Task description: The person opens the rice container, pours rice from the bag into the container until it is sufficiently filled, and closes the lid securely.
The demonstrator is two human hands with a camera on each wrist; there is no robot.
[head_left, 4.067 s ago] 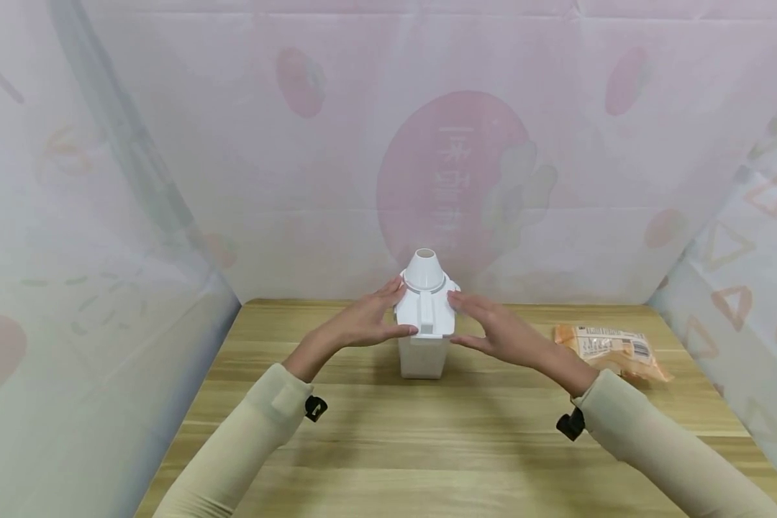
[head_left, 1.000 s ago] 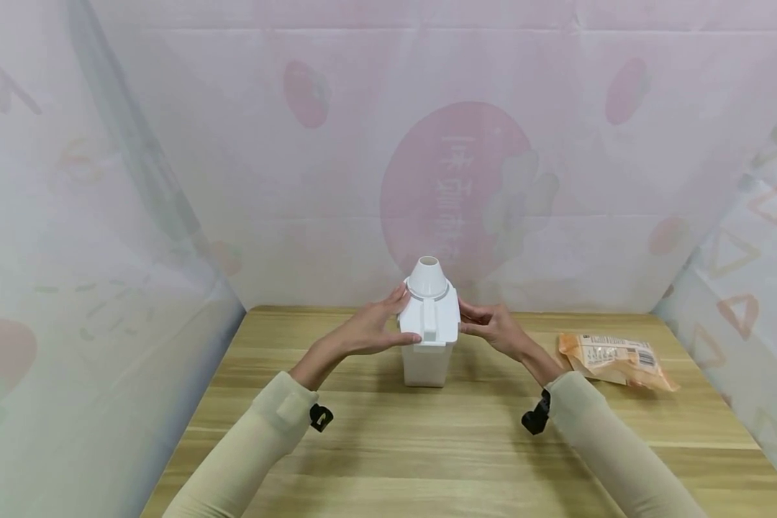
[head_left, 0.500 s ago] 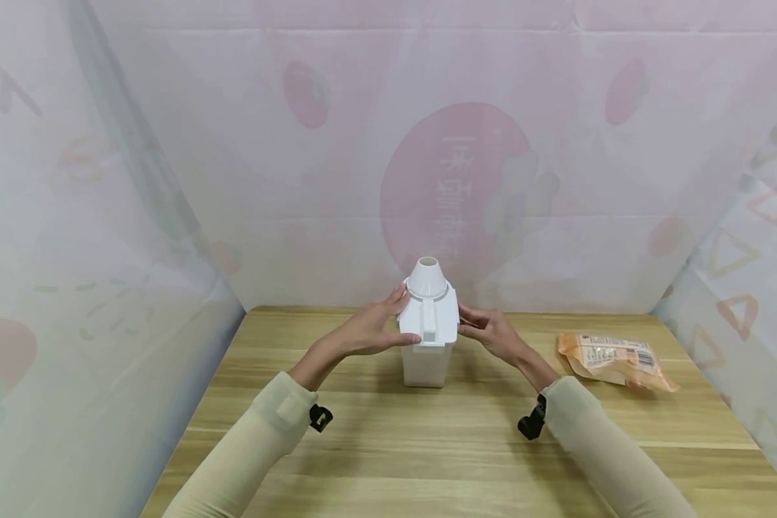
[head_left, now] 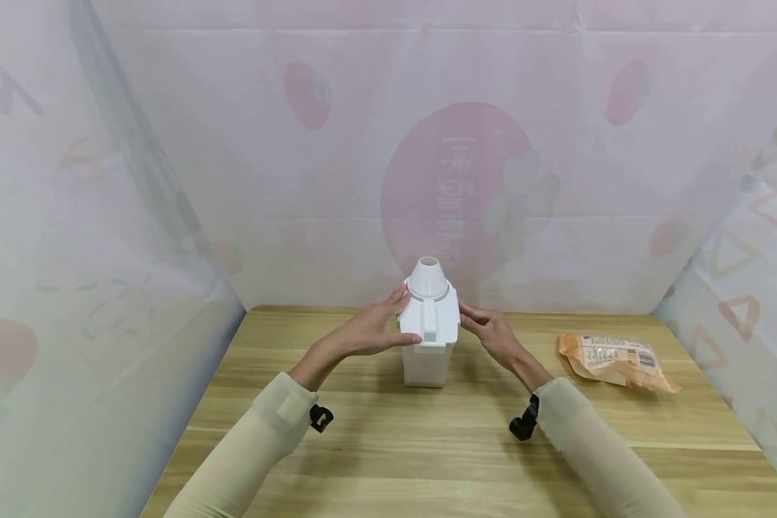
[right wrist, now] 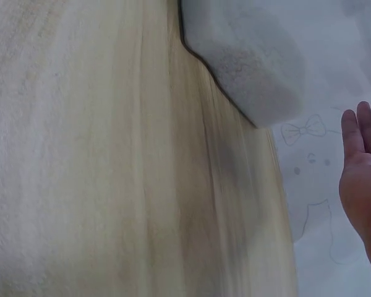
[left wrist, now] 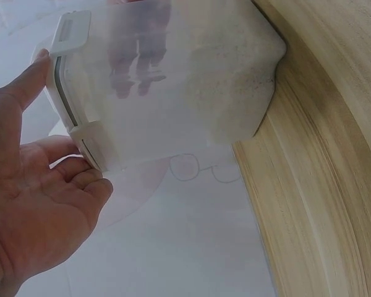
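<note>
The tall white translucent plastic container with a cone-spouted lid [head_left: 427,327] is standing upright mid-desk [head_left: 388,446], and it's looking top-heavy. The left hand [head_left: 370,331] is cupping the lid's edge, thumb in front, fingers curling behind. The right hand [head_left: 492,331] is touching the other side with straightish fingers. I'm thinking any uneven squeezing risks tipping it or popping the lid loose.

- Head view looks forward and down over the worktop [head_left: 427,446].
- Both wrist views sit close and share the container [left wrist: 173,86], probably its base in the right one.
</note>
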